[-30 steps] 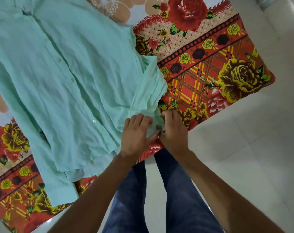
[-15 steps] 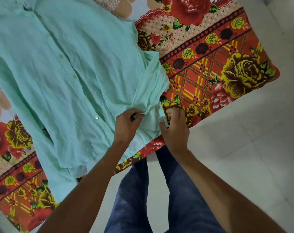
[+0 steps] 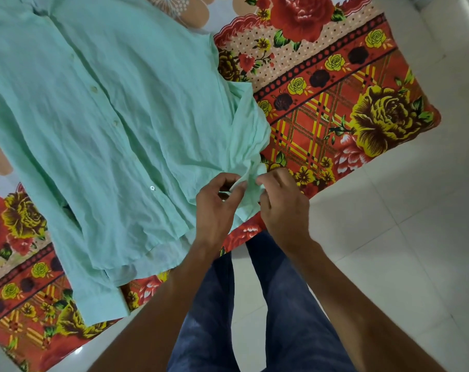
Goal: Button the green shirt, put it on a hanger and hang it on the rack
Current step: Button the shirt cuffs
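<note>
The green shirt (image 3: 115, 124) lay spread flat on the floral sheet (image 3: 335, 84). At the sheet's near edge, the left hand (image 3: 214, 208) and the right hand (image 3: 284, 208) were close together, each pinching the bunched sleeve end (image 3: 250, 189) with curled fingers.

Head camera (wide-angle) looks steeply down, close over the green shirt (image 3: 120, 116).

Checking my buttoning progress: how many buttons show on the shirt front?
3, in a line down the shirt: top button toward the collar, middle button below it, bottom button, brighter, near the hem. Others may be hidden in folds.
</note>
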